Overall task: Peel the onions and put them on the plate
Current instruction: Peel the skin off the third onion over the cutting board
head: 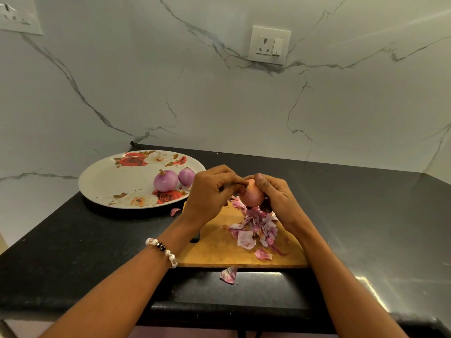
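Near the middle of the frame both hands meet over the far end of a wooden cutting board [219,250]. The right hand [278,193] cups an onion [252,195] from the right, its grip wrapped round the bulb with the thumb on top. The left hand [210,191] comes in from the left, its fingertips [240,184] pinching at the onion's upper left side (whether they catch skin or the bulb itself cannot be told). Its wrist wears a beaded bracelet [162,251].

Below the onion a heap of purple-white peels [256,230] lies on the board; one loose peel [229,274] rests just off the board's near edge on the black table [85,252].

At left of centre a flowered plate [109,181] sits on the table, carrying two peeled onions [166,181] side by side near its right rim.

A wall socket [268,45] shows in the upper middle.
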Tool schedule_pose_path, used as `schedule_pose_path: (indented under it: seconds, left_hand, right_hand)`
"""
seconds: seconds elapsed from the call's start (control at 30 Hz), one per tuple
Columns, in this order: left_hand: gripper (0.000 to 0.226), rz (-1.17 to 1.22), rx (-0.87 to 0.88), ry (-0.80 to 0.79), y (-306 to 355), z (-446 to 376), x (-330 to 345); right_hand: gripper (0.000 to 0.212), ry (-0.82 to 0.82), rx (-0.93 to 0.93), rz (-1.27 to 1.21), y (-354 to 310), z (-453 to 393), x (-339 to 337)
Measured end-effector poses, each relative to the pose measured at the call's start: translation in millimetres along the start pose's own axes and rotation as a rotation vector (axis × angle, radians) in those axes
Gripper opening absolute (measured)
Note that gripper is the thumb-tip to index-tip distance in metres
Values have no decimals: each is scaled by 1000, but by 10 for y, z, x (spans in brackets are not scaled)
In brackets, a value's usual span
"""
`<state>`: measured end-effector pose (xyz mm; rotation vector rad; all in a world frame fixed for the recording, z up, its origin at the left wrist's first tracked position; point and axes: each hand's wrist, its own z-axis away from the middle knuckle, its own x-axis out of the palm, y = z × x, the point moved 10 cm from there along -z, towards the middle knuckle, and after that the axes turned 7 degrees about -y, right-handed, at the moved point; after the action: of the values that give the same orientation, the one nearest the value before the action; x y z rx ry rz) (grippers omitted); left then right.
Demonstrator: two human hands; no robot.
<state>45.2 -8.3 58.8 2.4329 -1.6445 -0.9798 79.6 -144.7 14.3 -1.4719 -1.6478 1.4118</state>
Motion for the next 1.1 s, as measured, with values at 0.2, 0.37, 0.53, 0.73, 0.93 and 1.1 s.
schedule_pose_path:
  seconds: [0.2, 0.37, 0.53, 0.73, 0.93, 1.1]
  left_hand:
    - [12, 31, -69, 31, -55, 8, -19]
    - [11, 76, -174, 37, -154, 20, -12]
    - [10, 82, -204, 43, -174, 31, -15]
    - [12, -90, -77, 23, 1, 16, -2]
    - [10, -102, -52, 18, 38, -8, 2]
    - [13, -32, -77, 14, 15, -13, 6]
  right_hand:
    - [31, -2, -1, 39, -16, -1, 16]
    - [26, -15, -15, 87, -22, -12, 24]
    - [37, -28, -33, 114, -29, -28, 44]
    - [36, -9, -74, 285, 12, -63, -6]
    - [51, 26, -103, 313, -32, -57, -25]
    - [55, 33, -84, 306, -21, -56, -44]
